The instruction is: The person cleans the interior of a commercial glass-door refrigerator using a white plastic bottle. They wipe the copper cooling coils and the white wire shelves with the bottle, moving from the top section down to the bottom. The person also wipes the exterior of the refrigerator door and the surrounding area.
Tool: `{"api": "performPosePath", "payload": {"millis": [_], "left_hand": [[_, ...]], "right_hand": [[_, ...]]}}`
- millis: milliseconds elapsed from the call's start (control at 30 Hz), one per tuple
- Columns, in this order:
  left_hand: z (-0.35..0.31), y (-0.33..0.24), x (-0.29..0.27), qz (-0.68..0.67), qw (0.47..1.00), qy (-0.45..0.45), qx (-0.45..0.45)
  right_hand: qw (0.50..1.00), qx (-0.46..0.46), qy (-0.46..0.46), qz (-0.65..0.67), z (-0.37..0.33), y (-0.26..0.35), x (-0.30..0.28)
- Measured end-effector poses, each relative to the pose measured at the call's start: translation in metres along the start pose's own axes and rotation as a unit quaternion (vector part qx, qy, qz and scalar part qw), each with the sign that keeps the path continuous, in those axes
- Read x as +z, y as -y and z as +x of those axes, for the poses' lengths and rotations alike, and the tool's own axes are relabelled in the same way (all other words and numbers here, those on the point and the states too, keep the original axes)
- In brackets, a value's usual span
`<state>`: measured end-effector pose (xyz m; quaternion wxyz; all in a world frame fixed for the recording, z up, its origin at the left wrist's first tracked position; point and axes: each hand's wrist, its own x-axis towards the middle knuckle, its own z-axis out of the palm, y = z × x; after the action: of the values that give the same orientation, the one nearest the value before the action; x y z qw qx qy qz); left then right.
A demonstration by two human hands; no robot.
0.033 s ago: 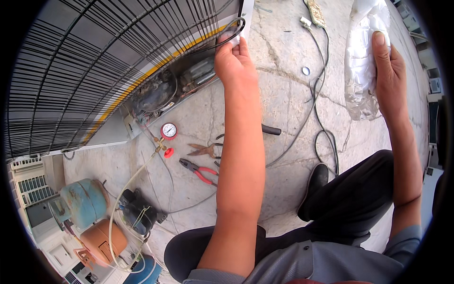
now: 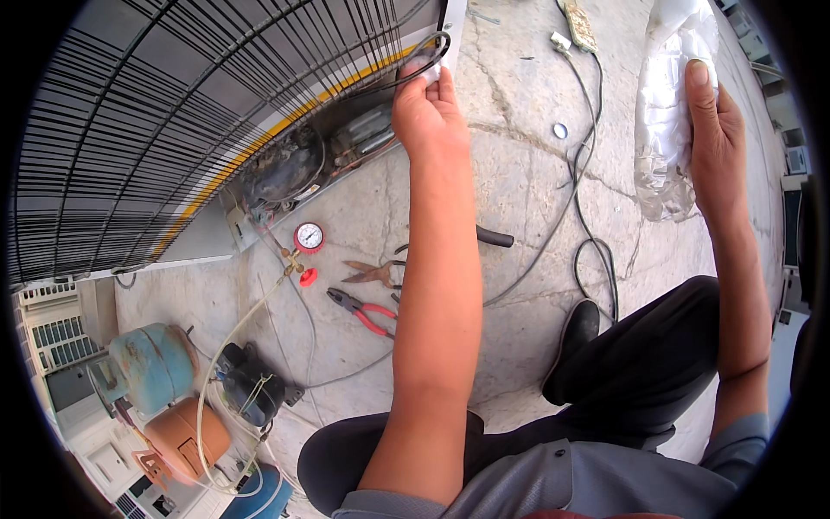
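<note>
My left hand (image 2: 430,108) reaches to the lower back corner of a refrigerator (image 2: 432,19), beside a looped black tube (image 2: 443,43). Its fingers are curled around something pale that I cannot make out, partly hidden by the tube and fingers. On the right, my right hand (image 2: 718,143) grips a crumpled clear plastic bottle (image 2: 664,130), thumb on top, held above the floor. A black wire condenser grille (image 2: 190,95) covers the refrigerator's back. Below it, a dark compressor (image 2: 281,169) sits in the open compartment.
On the cracked concrete floor lie a red-rimmed pressure gauge (image 2: 309,236) with a hose, red-handled pliers (image 2: 346,303), rusty snips (image 2: 367,272) and a black cable (image 2: 596,242). Blue-green (image 2: 154,368) and orange (image 2: 186,437) gas cylinders stand lower left, beside a black compressor (image 2: 251,385).
My right hand and the plastic bottle have shifted very slightly to the right. My left hand stays at the refrigerator's corner.
</note>
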<state>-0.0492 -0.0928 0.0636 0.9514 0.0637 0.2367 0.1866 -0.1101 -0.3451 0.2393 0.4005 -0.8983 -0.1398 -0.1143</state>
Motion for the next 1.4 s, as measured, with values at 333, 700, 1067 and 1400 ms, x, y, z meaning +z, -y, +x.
{"api": "performPosePath", "payload": {"millis": [333, 700, 1067, 1400], "left_hand": [[-0.009, 0.006, -0.005, 0.009, 0.995, -0.090, 0.028], [0.003, -0.002, -0.011, -0.138, 0.983, -0.081, -0.089], [0.003, -0.016, -0.012, -0.251, 0.958, -0.074, -0.113], [0.012, -0.017, -0.016, -0.255, 0.944, 0.126, -0.165]], "right_hand": [[0.999, 0.048, -0.019, -0.008, -0.002, 0.008, 0.000], [0.998, 0.066, -0.010, 0.018, -0.002, 0.009, 0.013], [0.996, 0.074, 0.018, 0.039, 0.002, -0.001, 0.024], [0.997, 0.059, 0.019, 0.040, 0.004, 0.003, 0.038]]}}
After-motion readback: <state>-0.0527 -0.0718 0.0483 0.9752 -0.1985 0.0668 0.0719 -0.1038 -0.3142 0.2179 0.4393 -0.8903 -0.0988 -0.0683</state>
